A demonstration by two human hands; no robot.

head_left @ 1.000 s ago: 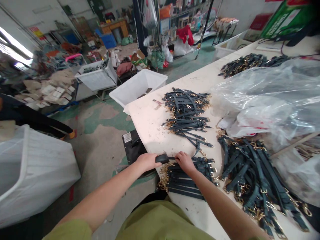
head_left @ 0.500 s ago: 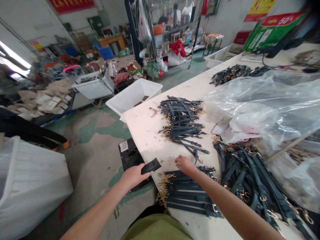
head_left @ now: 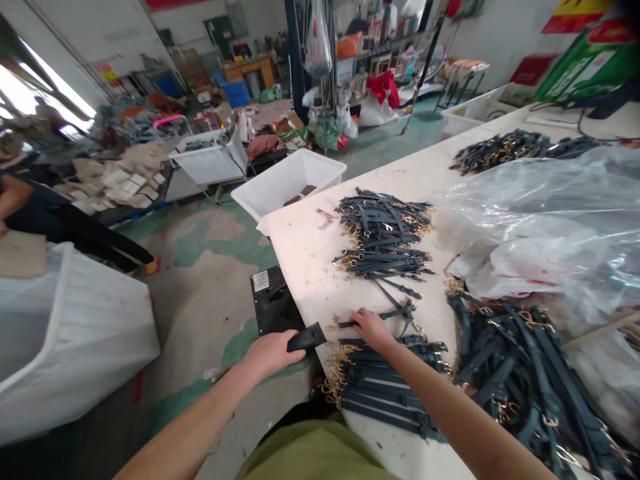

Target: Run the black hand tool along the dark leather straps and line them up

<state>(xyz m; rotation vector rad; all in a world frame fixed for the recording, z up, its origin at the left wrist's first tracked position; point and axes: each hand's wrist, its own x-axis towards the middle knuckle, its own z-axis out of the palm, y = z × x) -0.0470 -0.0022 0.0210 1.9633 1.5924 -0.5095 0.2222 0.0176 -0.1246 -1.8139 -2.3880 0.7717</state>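
Observation:
My left hand [head_left: 274, 353] is wrapped round a black blocky hand-held tool [head_left: 307, 338], held just off the table's near-left edge. What kind of tool it is I cannot make out. My right hand [head_left: 373, 328] has its fingers closed on a dark strap [head_left: 345, 325] with gold-coloured clasps, lying across the table. Just below that hand, a row of dark straps [head_left: 380, 383] lies side by side, gold hooks toward the left. Beyond it is a pile of similar straps [head_left: 383, 220], some loose at its near side.
More straps [head_left: 520, 360] are heaped on the right of the white table [head_left: 295, 247], beside clear plastic sheeting [head_left: 550, 213]. A white bin [head_left: 295, 167] stands past the far-left edge. At left, another person [head_left: 75, 220] stands by a large white bin [head_left: 110, 320].
My right hand has closed on a strap, which now lies further left, its clasp end near the black tool. The view has shifted left; my left hand still grips the tool.

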